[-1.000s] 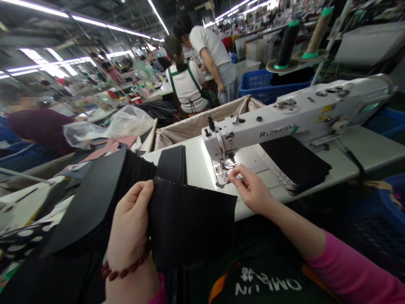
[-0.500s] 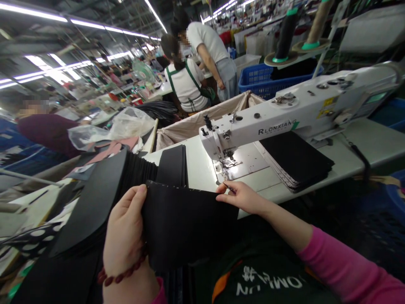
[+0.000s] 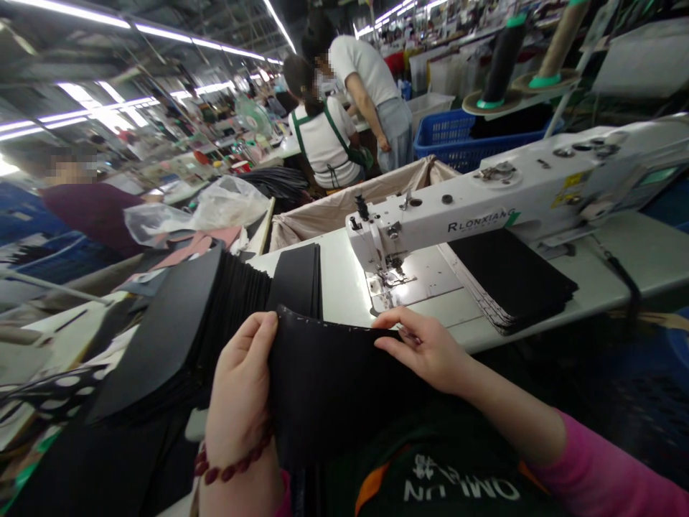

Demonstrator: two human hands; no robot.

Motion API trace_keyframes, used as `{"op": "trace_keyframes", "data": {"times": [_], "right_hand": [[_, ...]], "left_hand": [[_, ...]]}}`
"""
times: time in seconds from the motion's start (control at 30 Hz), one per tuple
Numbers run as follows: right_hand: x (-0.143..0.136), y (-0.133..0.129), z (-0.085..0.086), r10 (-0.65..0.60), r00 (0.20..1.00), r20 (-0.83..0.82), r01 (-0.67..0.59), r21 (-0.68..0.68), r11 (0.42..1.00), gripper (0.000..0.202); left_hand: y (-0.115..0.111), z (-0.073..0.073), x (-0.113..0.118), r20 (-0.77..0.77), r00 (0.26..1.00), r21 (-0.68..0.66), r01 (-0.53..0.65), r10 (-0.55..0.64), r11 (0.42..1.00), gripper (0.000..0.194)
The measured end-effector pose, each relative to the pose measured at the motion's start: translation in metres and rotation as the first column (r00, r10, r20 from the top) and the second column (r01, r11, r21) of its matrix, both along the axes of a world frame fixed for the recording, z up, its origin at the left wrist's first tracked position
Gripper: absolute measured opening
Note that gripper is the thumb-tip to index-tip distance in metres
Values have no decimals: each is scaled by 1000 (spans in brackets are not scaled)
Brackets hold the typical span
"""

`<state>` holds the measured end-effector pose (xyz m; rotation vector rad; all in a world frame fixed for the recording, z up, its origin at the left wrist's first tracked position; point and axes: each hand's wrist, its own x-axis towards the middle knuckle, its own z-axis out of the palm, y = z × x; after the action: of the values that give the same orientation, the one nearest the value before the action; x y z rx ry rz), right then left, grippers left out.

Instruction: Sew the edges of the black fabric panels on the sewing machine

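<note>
A black panel (image 3: pixel 334 388) with pale marks along its upper edge hangs between my two hands. My left hand (image 3: pixel 242 388) pinches its upper left corner between thumb and fingers. On the right, my right hand (image 3: pixel 423 345) grips the same upper edge, with a small thin tool partly visible in its fingers. Just beyond the panel stands a white sewing machine (image 3: pixel 479 205), its needle area lit. Black pieces (image 3: pixel 511 276) lie stacked under the machine's arm. Another small black stack (image 3: pixel 296 276) is on the table behind my left hand.
Large black panels (image 3: pixel 161 330) are piled at the left, near a clear plastic bag (image 3: pixel 231 205). A cloth-lined bin (image 3: pixel 323 215) borders the table's far side. Thread cones and a blue basket (image 3: pixel 446 143) stand behind the machine. Other people work farther back.
Both my hands and the panel have shifted slightly right in view. The panel's marked upper edge now slopes and curves more. The camera view has turned a little.
</note>
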<state>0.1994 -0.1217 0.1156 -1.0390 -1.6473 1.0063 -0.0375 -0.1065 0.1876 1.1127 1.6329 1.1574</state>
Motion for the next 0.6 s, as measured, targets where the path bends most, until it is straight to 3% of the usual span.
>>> {"op": "trace_keyframes", "data": {"times": [0.1, 0.3, 0.4, 0.6], "right_hand": [[-2, -1, 0, -41, 999, -25, 43, 47, 998, 23], [-3, 1, -2, -21, 998, 63, 12, 152, 988, 6], [-3, -1, -5, -38, 994, 101, 26, 119, 993, 5], [-2, -4, -3, -50, 999, -20, 50, 11, 999, 12]], "left_hand": [[-1, -3, 5, 25, 1000, 1, 9, -9, 1000, 28], [-4, -4, 9, 87, 995, 2, 43, -43, 999, 26], [-5, -5, 9, 107, 992, 17, 61, -62, 998, 24], [-6, -6, 9, 116, 991, -1, 64, -64, 998, 24]]}}
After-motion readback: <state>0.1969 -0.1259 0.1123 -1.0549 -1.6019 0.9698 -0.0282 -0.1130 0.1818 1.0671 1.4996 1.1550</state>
